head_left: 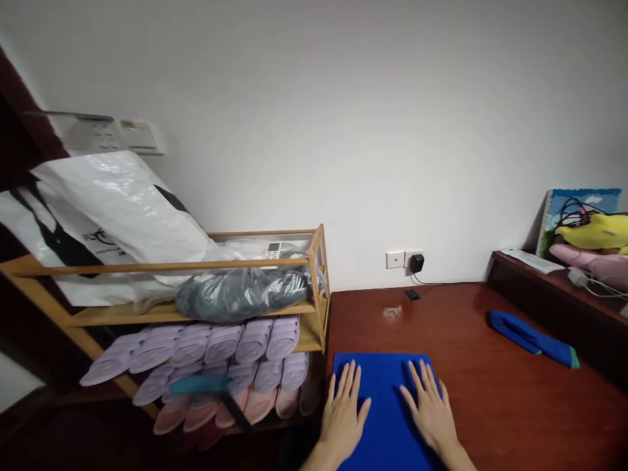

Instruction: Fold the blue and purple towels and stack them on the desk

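A flat blue sheet, perhaps cloth or a folder, (385, 418) lies on the dark red wooden table (515, 405), its far edge straight. My left hand (341, 412) rests palm down on its left side, fingers stretched out and holding nothing. On the right side my right hand (429, 409) lies the same way, fingers spread. Farther right on the table is a folded blue fabric piece with green edging (534, 337), apart from both hands. The near part of the blue sheet runs out of view.
Left of the table stands a wooden shoe rack (316, 314) with lilac slippers (255, 340), pink slippers (260, 405), a white bag (122, 203) and a remote (272, 252). A black plug (416, 263) sits in the wall socket. A raised shelf (549, 281) at right bears a yellow plush-like item (591, 232).
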`<state>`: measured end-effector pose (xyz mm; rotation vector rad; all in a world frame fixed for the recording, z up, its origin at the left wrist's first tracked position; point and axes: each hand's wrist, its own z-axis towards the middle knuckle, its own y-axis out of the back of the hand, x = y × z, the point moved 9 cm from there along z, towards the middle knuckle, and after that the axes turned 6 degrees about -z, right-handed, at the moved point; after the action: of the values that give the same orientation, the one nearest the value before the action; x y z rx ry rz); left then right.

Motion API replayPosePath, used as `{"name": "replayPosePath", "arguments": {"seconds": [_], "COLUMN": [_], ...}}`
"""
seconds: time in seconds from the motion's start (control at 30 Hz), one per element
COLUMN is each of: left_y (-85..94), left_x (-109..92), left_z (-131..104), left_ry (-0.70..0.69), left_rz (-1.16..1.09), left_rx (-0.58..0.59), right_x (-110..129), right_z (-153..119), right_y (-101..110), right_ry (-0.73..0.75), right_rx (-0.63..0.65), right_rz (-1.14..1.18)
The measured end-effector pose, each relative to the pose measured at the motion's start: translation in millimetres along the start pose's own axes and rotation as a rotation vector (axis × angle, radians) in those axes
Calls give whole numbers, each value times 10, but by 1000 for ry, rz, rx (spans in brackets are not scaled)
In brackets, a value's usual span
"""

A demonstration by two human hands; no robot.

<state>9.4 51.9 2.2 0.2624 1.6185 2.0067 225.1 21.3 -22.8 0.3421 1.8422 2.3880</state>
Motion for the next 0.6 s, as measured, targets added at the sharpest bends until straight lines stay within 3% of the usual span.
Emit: {"name": "replayPosePath", "arguments": {"seconds": [0.13,0.3,0.4,0.53,0.6], "left_y": [-129,-80,47,0,-72], "left_x": [37,50,-137,-529,-607], "left_z": [-141,185,246,-64,-258], "left_ry": [-5,31,23,-98,-132], "left_rz": [-43,-55,-35,-75,-99], "left_rx": [64,85,8,-3,41], "right_x": [-37,-99,27,498,676], "right_z": [-124,227,287,-95,-353], "right_y": [-92,-23,140,179,108], "right_ry": [31,35,2,128,223], "right_rx": [35,56,7,23,81], "right_rz": [44,52,27,121,170]}}
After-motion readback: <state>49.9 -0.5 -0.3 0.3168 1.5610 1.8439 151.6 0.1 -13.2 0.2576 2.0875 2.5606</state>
